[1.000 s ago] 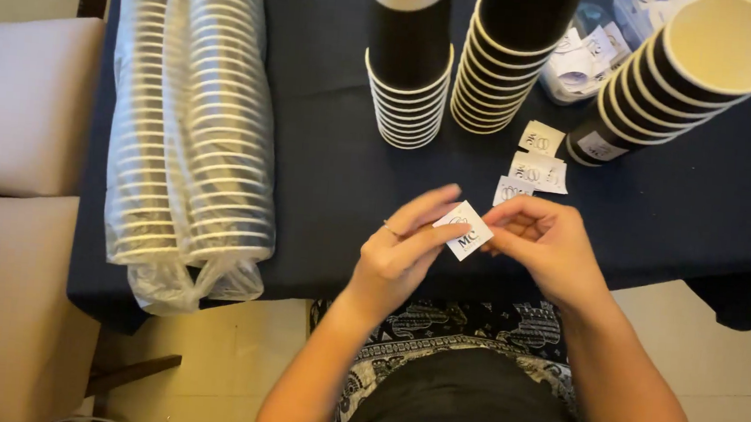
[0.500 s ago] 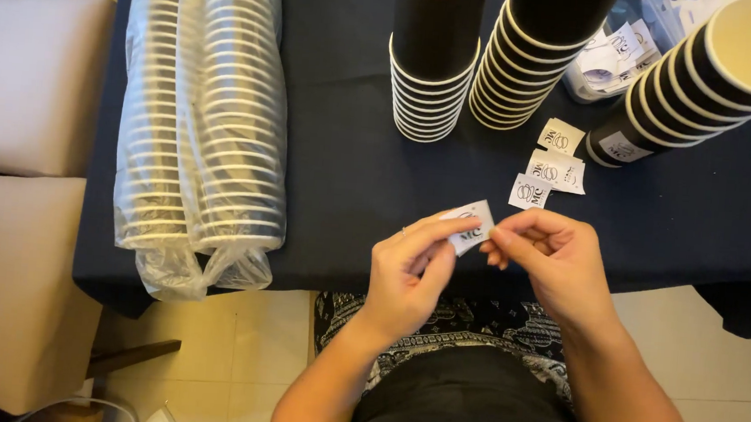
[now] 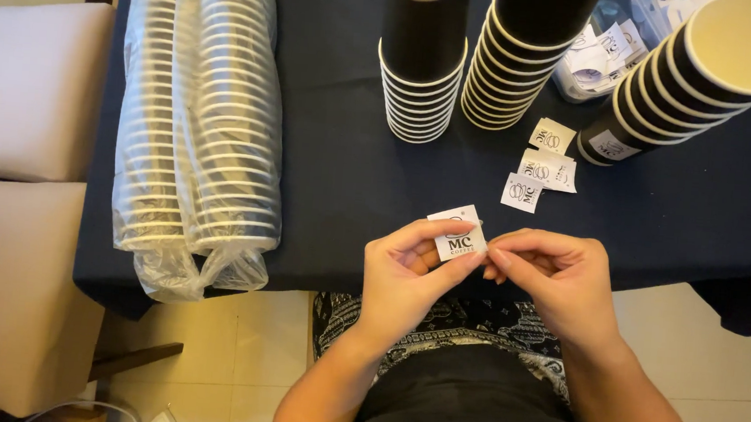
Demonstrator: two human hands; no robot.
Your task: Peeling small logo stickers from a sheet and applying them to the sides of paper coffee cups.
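**Both hands at one small sticker over the table edge**

I look down at the dark blue table (image 3: pixel 343 173). On its left side lie two long sleeves of white cups (image 3: pixel 203 126) in clear plastic wrap. At the far side I see three stacks of black paper cups (image 3: pixel 512 61); the right one is tilted, so its cream inside shows. Between these stacks and my hands, three loose stickers (image 3: pixel 541 166) lie flat on the cloth, close together.

My two forearms come up from the bottom and meet in the middle, just above the near table edge. The left hand (image 3: pixel 402 271) is curled, and its thumb and index finger pinch the white sticker (image 3: pixel 458 234) from below. The right hand (image 3: pixel 558 274) is also curled, with narrow fingers; its fingertips (image 3: pixel 499 255) touch the right corner of the same sticker. The sticker stands a little tilted, held in the air between both hands, not on the table.
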